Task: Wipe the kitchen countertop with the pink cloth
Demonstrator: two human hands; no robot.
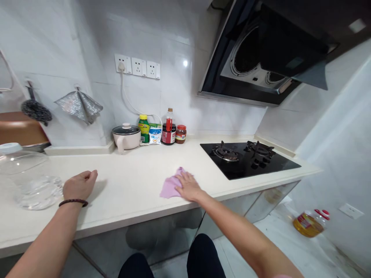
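My right hand (pixel 188 186) lies flat, fingers spread, pressing a pink cloth (pixel 170 186) onto the cream countertop (pixel 130 193) near its front edge. My left hand (pixel 79 184) rests on the counter further left, curled into a loose fist with nothing visible in it; a dark bead bracelet circles its wrist. A clear glass lid (pixel 39 191) lies just left of that hand.
A black gas hob (pixel 249 158) sits right of the cloth, under a range hood (pixel 269 54). At the back wall stand a small electric pot (pixel 126 137), bottles and a jar (pixel 180 134). An oil bottle (pixel 310 222) stands on the floor at the right.
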